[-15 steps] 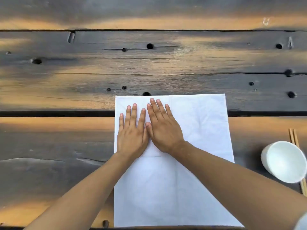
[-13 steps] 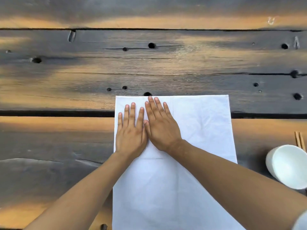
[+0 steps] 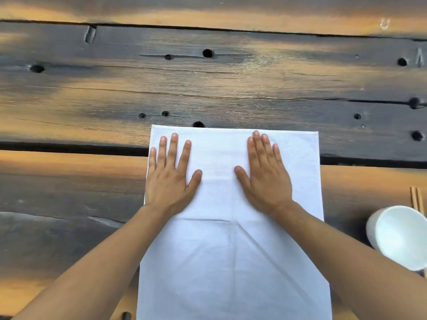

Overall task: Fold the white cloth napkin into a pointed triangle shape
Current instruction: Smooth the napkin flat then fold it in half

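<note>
A white cloth napkin (image 3: 231, 262) lies flat as a tall rectangle on the dark wooden table, reaching from mid-frame down to the near edge. Faint creases cross it below my wrists. My left hand (image 3: 171, 176) presses flat on its upper left part, fingers straight and spread, at the napkin's left edge. My right hand (image 3: 265, 176) presses flat on the upper right part, fingers straight and together. A bare strip of cloth shows between the two thumbs.
A white bowl (image 3: 402, 236) lies tipped on its side at the right edge, with wooden chopsticks (image 3: 417, 200) beside it. The plank table (image 3: 208, 84) has knot holes and a dark gap between boards running behind the napkin's top.
Both hands were side by side, touching, on the napkin's upper left. They have slid apart, the right hand moving well to the right and the left slightly left and up.
</note>
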